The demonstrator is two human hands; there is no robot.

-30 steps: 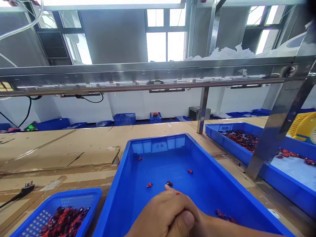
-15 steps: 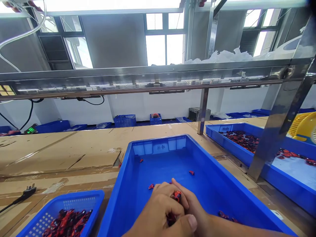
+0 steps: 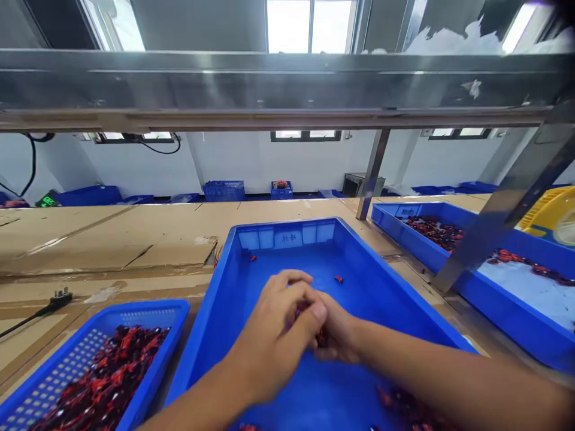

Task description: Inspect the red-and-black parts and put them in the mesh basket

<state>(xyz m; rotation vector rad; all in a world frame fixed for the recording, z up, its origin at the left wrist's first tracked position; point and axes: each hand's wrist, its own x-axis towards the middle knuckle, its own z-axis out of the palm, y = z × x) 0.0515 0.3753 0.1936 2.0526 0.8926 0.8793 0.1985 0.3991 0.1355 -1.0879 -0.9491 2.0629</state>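
Over the large blue tray (image 3: 287, 236), my left hand (image 3: 281, 329) is curled against my right hand (image 3: 336, 329), fingers touching. Small red and dark pieces show between the fingers of both hands; how many each one holds is hidden. Loose red pieces lie on the tray floor, such as one red piece (image 3: 338, 279) beyond my hands, and a blurred pile (image 3: 404, 407) sits under my right forearm. To the left, a blue perforated basket (image 3: 173, 335) holds many shiny red and dark pieces (image 3: 108, 374).
At the right, another blue tray (image 3: 516, 299) holds red and dark pieces behind a slanted metal post (image 3: 485, 227). A metal shelf beam (image 3: 269, 84) crosses above. A black plug (image 3: 58, 299) lies on the cardboard-covered table (image 3: 157, 227) at the left.
The view has tipped downward, showing more of the basket and the near tray. Both forearms now show more, and my left hand covers more of the pieces between the hands.
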